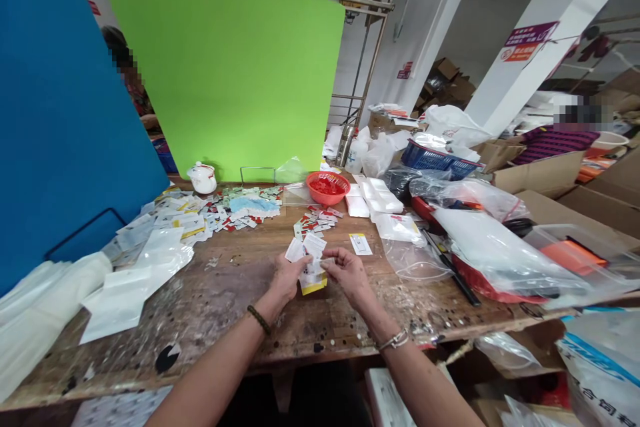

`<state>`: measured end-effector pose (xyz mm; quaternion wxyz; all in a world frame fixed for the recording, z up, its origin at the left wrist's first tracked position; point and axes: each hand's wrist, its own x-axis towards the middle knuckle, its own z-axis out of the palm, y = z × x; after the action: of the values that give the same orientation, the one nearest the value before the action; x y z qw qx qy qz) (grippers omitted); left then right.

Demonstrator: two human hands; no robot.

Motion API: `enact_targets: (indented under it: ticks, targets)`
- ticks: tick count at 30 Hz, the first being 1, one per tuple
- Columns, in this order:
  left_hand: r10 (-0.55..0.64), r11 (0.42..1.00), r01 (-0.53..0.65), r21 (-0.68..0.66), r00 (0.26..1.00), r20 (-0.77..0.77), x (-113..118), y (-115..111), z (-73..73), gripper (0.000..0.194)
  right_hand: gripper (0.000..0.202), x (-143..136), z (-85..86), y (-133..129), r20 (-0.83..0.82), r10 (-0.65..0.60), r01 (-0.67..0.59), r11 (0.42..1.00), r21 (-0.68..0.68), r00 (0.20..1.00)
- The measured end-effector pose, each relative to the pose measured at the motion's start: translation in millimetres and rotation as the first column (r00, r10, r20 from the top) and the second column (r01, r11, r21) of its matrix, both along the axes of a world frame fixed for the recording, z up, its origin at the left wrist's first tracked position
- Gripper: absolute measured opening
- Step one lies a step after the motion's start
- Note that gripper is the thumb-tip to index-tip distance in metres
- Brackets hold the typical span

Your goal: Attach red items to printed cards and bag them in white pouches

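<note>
1. Littered at left, on the wooden surface [225, 310], with white packets [175, 220], just beside a lidded white pot [203, 178].
2. Pinching printed white slips [311, 255] and a yellow-edged card [314, 285] in the left hand [287, 278], thumb on top, low over the surface.
3. Behind these, holding red pieces in a red plastic basket [328, 198].
4. Bent at the fingers of the right hand [347, 275], thumb and fingertips nearly together beside the slips; cannot tell what is gripped.
5. Lying flat farther right, near a clear plastic bag [415, 261], with another yellow-edged card.

Green-brown beaded bracelet [259, 319]; silvery bangle [393, 339]; bare forearms.
</note>
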<state>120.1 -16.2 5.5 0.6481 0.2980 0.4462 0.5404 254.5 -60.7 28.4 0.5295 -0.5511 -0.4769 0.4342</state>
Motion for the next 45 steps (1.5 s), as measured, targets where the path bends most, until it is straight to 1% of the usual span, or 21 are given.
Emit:
enact_targets:
  ticks: [2,4,7,11,13,14,16,18,19,20,21,23,25,27,29,32,34,35,37,42,45]
  targets:
    - [0.011,1.0,-0.012,0.009,0.997,0.074,2.2,-2.2,2.3,0.036,0.015,-3.9,-10.1,0.4,0.131,-0.107,0.094,0.99,0.102,0.986]
    - [0.024,1.0,-0.025,0.003,0.992,0.128,4.4,-3.9,4.4,0.036,0.009,-5.3,-16.5,-1.1,0.254,-0.195,0.145,0.968,0.204,0.947]
    - [0.034,0.999,-0.035,0.004,0.989,0.144,6.6,-4.5,5.9,0.037,0.007,-5.2,-18.3,-7.7,0.349,-0.201,0.107,0.956,0.272,0.915]
    - [0.057,0.998,-0.057,-0.002,0.989,0.138,6.9,-2.8,5.5,0.037,0.009,-5.2,-18.2,-16.3,0.417,-0.203,0.058,0.941,0.334,0.886]
    - [0.076,0.997,-0.075,-0.008,0.985,0.154,6.8,-2.0,5.0,0.038,0.007,-5.0,-22.5,-16.8,0.37,-0.215,0.098,0.946,0.309,0.904]
    - [0.091,0.996,-0.089,-0.017,0.982,0.163,6.8,-1.7,4.7,0.039,0.011,-4.4,-25.6,-16.1,0.319,-0.213,0.126,0.954,0.272,0.923]
    - [0.124,0.992,-0.119,-0.04,0.977,0.173,7.1,-0.9,4.2,0.039,0.021,-1.2,-32.0,-13.3,0.208,-0.168,0.138,0.979,0.15,0.964]
    - [0.156,0.987,-0.148,-0.058,0.971,0.184,7.6,0.3,4.0,0.039,0.028,6.3,-35.6,-8.8,0.134,-0.126,0.122,0.992,0.036,0.983]
    - [0.174,0.984,-0.164,-0.064,0.966,0.192,7.7,0.9,4.0,0.038,0.03,11.8,-35.6,-5.7,0.128,-0.137,0.138,0.99,0.004,0.982]
    - [0.193,0.981,-0.182,-0.069,0.96,0.204,7.8,1.6,4.3,0.037,0.031,18.4,-34.2,-1.8,0.145,-0.182,0.185,0.983,-0.008,0.973]
    - [0.209,0.978,-0.198,-0.073,0.953,0.218,7.7,2.3,4.8,0.036,0.03,25.5,-31.5,3.0,0.182,-0.249,0.254,0.967,-0.005,0.951]
    - [0.227,0.974,-0.213,-0.083,0.944,0.24,7.4,3.2,6.3,0.033,0.026,39.3,-23.3,14.5,0.324,-0.371,0.391,0.921,0.004,0.87]
    - [0.227,0.973,-0.21,-0.092,0.942,0.247,6.8,3.2,8.3,0.03,0.021,48.4,-13.7,26.6,0.513,-0.4,0.466,0.885,0.002,0.759]
    - [0.226,0.973,-0.207,-0.102,0.942,0.247,6.0,2.4,10.0,0.028,0.02,50.1,-5.7,36.2,0.675,-0.348,0.493,0.87,-0.026,0.65]
    - [0.221,0.974,-0.201,-0.102,0.942,0.251,5.0,1.4,10.7,0.027,0.021,45.4,-0.9,41.0,0.786,-0.261,0.495,0.866,-0.065,0.561]
    - [0.209,0.977,-0.187,-0.106,0.943,0.258,3.3,0.7,9.6,0.027,0.024,34.8,0.0,40.1,0.897,-0.143,0.437,0.897,-0.06,0.418]
    - [0.198,0.979,-0.175,-0.106,0.944,0.264,2.3,0.8,7.8,0.027,0.024,30.5,-1.4,37.8,0.939,-0.11,0.397,0.917,-0.03,0.326]
    - [0.192,0.98,-0.17,-0.103,0.944,0.27,1.9,1.0,6.9,0.027,0.024,29.5,-2.0,37.2,0.95,-0.096,0.387,0.922,-0.028,0.297]
    - [0.182,0.982,-0.162,-0.094,0.942,0.281,1.2,1.5,5.2,0.028,0.025,29.9,-2.7,38.0,0.958,-0.066,0.383,0.923,-0.048,0.28]
    - [0.205,0.976,-0.177,-0.125,0.94,0.272,1.2,2.0,4.9,0.028,0.022,33.9,0.7,49.6,0.951,-0.024,0.309,0.948,-0.076,0.308]
    - [0.2,0.977,-0.169,-0.131,0.937,0.286,1.5,2.4,6.0,0.028,0.021,30.3,4.7,55.0,0.951,-0.015,0.274,0.959,-0.073,0.309]
